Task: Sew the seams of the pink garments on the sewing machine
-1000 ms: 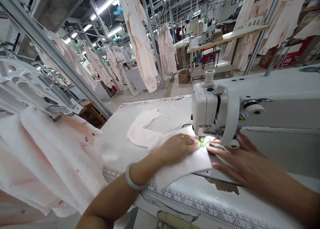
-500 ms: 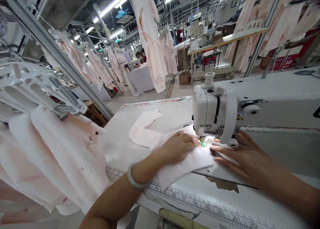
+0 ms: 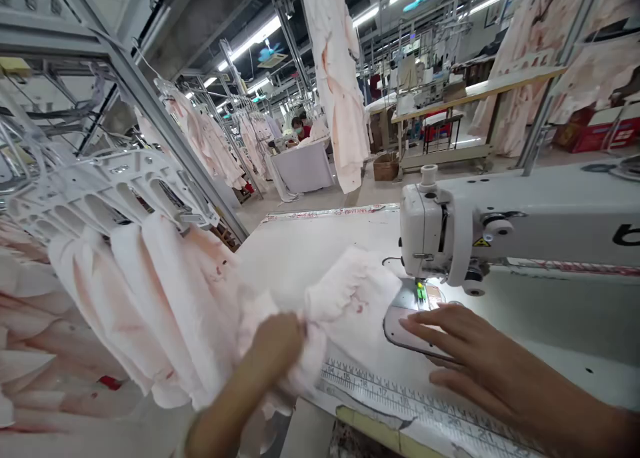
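A pale pink-and-white fabric piece [image 3: 357, 301] lies bunched on the table left of the needle. My left hand [image 3: 280, 341], blurred by motion, is closed on the fabric's left part near the table's front-left edge. My right hand [image 3: 460, 341] rests flat with fingers stretched out, in front of the sewing machine [image 3: 435, 225], and holds nothing. Its fingertips reach over the metal needle plate [image 3: 400, 325]. A green presser foot [image 3: 421, 291] sits under the lit machine head, with no fabric beneath it.
At the left, similar garments [image 3: 165, 311] hang on a rack of white hangers [image 3: 120, 185], close to my left arm. A printed ruler strip [image 3: 380, 385] runs along the table's front edge. Behind stand a cardboard box [image 3: 386, 167], another worktable [image 3: 480, 95] and a seated person [image 3: 300, 129].
My left hand has pulled the fabric left, away from the presser foot, and closed round it. My right hand has come forward from beside the needle. The view has shifted left.
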The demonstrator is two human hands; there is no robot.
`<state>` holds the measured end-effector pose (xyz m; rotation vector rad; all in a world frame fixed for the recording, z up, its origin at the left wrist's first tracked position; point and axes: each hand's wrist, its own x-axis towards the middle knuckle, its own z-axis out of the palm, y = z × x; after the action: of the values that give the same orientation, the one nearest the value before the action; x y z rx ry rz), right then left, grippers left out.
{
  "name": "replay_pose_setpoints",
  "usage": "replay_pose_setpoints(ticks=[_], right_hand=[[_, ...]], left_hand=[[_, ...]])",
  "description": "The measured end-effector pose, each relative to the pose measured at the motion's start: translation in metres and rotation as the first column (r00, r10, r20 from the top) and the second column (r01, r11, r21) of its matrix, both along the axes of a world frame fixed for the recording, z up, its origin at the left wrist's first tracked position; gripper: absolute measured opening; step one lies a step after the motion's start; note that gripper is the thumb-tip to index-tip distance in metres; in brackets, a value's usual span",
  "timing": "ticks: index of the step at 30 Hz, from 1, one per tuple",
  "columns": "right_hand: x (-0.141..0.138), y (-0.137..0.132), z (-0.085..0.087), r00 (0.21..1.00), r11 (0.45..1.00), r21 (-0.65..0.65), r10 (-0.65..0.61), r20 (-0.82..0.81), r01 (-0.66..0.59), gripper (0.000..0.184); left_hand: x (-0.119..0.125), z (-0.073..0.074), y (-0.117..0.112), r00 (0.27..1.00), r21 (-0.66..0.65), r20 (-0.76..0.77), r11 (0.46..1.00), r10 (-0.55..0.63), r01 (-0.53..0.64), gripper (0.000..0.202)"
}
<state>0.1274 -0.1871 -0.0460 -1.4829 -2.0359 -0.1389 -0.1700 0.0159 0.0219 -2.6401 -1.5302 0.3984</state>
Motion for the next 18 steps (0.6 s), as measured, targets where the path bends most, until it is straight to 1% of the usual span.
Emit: replay_pose_setpoints(ticks=[1,2,3,4,5,6,7,8,9,10,11,13,15,16,18], right_hand=[[-0.006,0.002,0.003,0.998,0.996,-0.064,0.056,-0.001,-0.056,0.058],[-0.010,0.004,0.006,0.994,0.985,-0.135,0.106,0.005,-0.105,0.062],[-0.012,0.006,0.008,0.990,0.969,-0.203,0.143,0.013,-0.138,0.064],[-0.012,0.008,0.009,0.986,0.953,-0.260,0.166,0.019,-0.156,0.063],[-0.010,0.010,0.010,0.985,0.941,-0.301,0.172,0.021,-0.157,0.060],[-0.008,0.011,0.011,0.985,0.934,-0.324,0.168,0.023,-0.152,0.057],[-0.005,0.012,0.011,0.987,0.933,-0.332,0.158,0.026,-0.141,0.055],[-0.002,0.012,0.010,0.988,0.936,-0.327,0.151,0.031,-0.133,0.054],[0.001,0.012,0.010,0.989,0.941,-0.313,0.147,0.037,-0.128,0.054],[0.003,0.010,0.010,0.988,0.948,-0.292,0.148,0.043,-0.129,0.054],[0.004,0.009,0.011,0.988,0.956,-0.263,0.149,0.047,-0.132,0.053],[0.006,0.007,0.012,0.987,0.973,-0.183,0.154,0.055,-0.142,0.050],[0.010,0.005,0.011,0.985,0.983,-0.109,0.159,0.074,-0.151,0.042],[0.013,0.005,0.010,0.984,0.985,-0.083,0.158,0.085,-0.151,0.037],[0.022,0.005,0.004,0.987,0.991,-0.051,0.125,0.105,-0.120,0.030]], left_hand=[[-0.011,-0.003,-0.022,0.999,-0.105,-0.014,0.994,-0.045,0.044,0.035],[-0.018,-0.006,-0.041,0.988,-0.256,-0.006,0.955,-0.155,0.148,0.033],[-0.023,-0.007,-0.057,0.965,-0.431,0.006,0.869,-0.264,0.240,0.029],[-0.024,-0.008,-0.069,0.931,-0.559,0.062,0.761,-0.359,0.330,0.025],[-0.022,-0.007,-0.075,0.892,-0.619,0.157,0.662,-0.424,0.423,0.023],[-0.015,-0.007,-0.077,0.848,-0.603,0.269,0.607,-0.456,0.517,0.021],[-0.005,-0.006,-0.075,0.790,-0.517,0.382,0.597,-0.480,0.613,0.020],[0.008,-0.006,-0.070,0.716,-0.379,0.481,0.617,-0.506,0.690,0.022],[0.023,-0.007,-0.062,0.636,-0.225,0.540,0.634,-0.551,0.740,0.025],[0.039,-0.009,-0.054,0.565,-0.114,0.552,0.616,-0.613,0.780,0.031],[0.054,-0.013,-0.044,0.521,-0.057,0.539,0.588,-0.662,0.807,0.040],[0.079,-0.023,-0.028,0.491,-0.054,0.489,0.537,-0.721,0.842,0.064],[0.094,-0.032,-0.016,0.476,-0.089,0.463,0.495,-0.748,0.864,0.081],[0.098,-0.036,-0.013,0.461,-0.098,0.465,0.474,-0.756,0.875,0.085],[0.100,-0.040,-0.009,0.415,-0.091,0.489,0.429,-0.767,0.899,0.085]])
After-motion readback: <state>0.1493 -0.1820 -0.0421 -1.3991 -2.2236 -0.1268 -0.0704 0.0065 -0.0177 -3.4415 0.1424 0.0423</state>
